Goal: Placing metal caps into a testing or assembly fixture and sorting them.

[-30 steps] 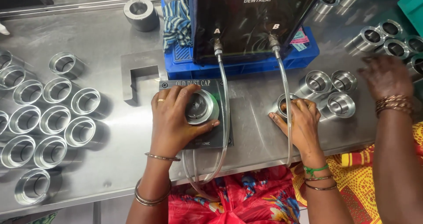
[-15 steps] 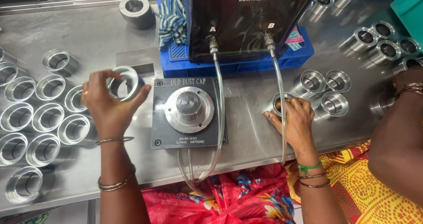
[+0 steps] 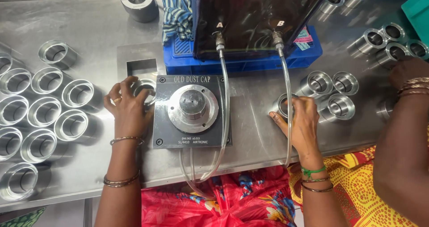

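While your left hand (image 3: pixel 129 108) curls its fingers around a metal ring (image 3: pixel 144 87) lying on the steel surface (image 3: pixel 98 30) just left of the dark gauge block (image 3: pixel 192 111), your right hand (image 3: pixel 301 119) closes on another ring (image 3: pixel 284 105); how firmly is hard to tell. The block's raised plug (image 3: pixel 192 102) carries nothing. The rings (image 3: pixel 44 111) lie in rows at your left, all hollow.

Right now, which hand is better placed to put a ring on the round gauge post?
Probably the left hand: it grips a metal ring right beside the gauge block. The right hand holds another ring farther off, beyond the clear hose.
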